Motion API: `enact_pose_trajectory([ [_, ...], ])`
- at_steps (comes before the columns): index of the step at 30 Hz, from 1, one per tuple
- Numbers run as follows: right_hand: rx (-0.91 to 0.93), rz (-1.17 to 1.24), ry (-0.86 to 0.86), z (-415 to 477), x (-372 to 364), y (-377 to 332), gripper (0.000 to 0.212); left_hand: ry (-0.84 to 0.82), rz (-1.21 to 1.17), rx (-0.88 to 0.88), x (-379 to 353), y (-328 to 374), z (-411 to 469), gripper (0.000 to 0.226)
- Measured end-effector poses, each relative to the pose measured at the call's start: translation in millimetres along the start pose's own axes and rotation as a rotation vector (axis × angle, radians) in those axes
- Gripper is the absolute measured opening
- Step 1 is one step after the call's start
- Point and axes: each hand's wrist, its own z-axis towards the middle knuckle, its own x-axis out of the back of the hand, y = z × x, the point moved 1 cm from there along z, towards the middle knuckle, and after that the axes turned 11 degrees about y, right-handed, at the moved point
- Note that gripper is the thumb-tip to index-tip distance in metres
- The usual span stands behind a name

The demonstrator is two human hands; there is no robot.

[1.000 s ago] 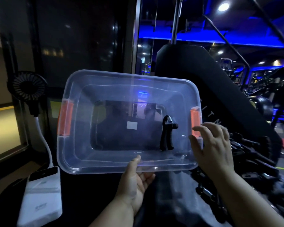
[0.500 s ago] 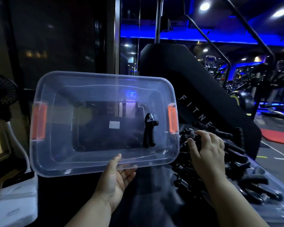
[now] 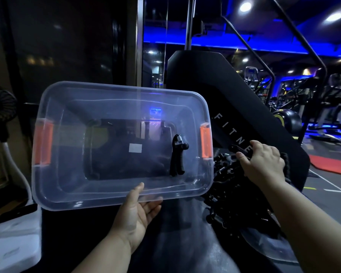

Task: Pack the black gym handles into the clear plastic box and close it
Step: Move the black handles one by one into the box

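Black round fan (image 3: 0, 113) at left, white rectangular block (image 3: 14, 243) near left, black lettered machine panel (image 3: 224, 107) centre, red floor mat (image 3: 331, 164) far right.

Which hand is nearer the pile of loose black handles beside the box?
Right. The right hand is on the pile of black handles, gripping one; the left hand holds the clear box's near rim, left of it.

White spaced letters "F I T N E" run down the black slanted machine panel (image 3: 234, 107); the right hand (image 3: 264, 162) hides any further letters. The small pale rectangular label (image 3: 135, 148) on the clear plastic box (image 3: 116, 90) is illegible.
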Motion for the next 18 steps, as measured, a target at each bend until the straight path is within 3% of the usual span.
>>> enact_pose_trajectory([
  [6,-0.113,-0.083,-0.211,13.8,-6.7,3.2,0.051,0.001,0.0,-0.003,1.6,-0.8,1.9,0.032],
  [13,-0.041,-0.137,-0.125,14.0,-9.8,3.6,0.038,0.002,0.0,0.0,0.6,-0.7,0.8,0.028],
  [18,0.037,-0.034,-0.008,6.9,-6.3,5.0,0.029,0.002,0.002,-0.012,1.2,-0.5,0.8,0.03],
])
